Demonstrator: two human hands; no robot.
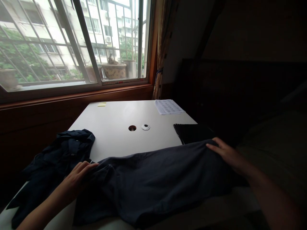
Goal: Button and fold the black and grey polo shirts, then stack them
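Note:
A dark grey garment (pixel 163 179), by its long shape a pair of trousers, stretches sideways across the near part of the white table (pixel 115 127). At its left end my left hand (pixel 79 175) is closed on the cloth, the fingers lying over the upper edge. My right hand (pixel 224 153) grips the far right end between thumb and fingers. The cloth hangs in soft folds towards me, and its lower side is in shadow. Beside my left hand lies a crumpled dark navy garment (pixel 64 150) with a small fastening showing.
A black folder or notebook (pixel 194 132) lies behind the right end of the cloth. Printed sheets (pixel 169 107) and a yellow sticky note (pixel 102 104) are at the far edge. A cable hole (pixel 132 128) and its white cap (pixel 145 127) sit mid-table. Beyond is a barred window (pixel 72 44).

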